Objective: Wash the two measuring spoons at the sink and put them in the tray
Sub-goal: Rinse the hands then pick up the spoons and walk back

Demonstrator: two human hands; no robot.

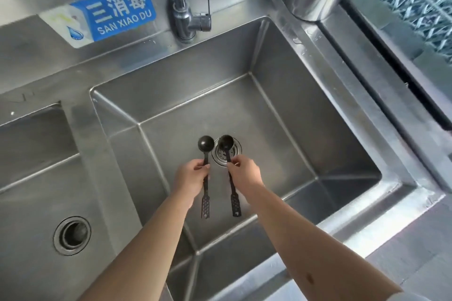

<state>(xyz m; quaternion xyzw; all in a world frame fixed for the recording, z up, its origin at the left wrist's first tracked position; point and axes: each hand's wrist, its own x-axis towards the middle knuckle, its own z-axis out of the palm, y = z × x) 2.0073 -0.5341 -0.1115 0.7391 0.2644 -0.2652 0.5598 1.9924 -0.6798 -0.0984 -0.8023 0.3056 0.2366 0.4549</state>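
Holding one measuring spoon in each hand, we kept both over the sink (288,95), pinched mid-handle.

Our left hand (189,179) pinched the left spoon (205,173) and our right hand (244,173) the right spoon (228,168), fingers curled on the thin stems. Below each grip hung a flat perforated tab; beyond it sat a round black bowl, the right one over the drain strainer (236,151). They looked light, stiff and probably slick when wet.
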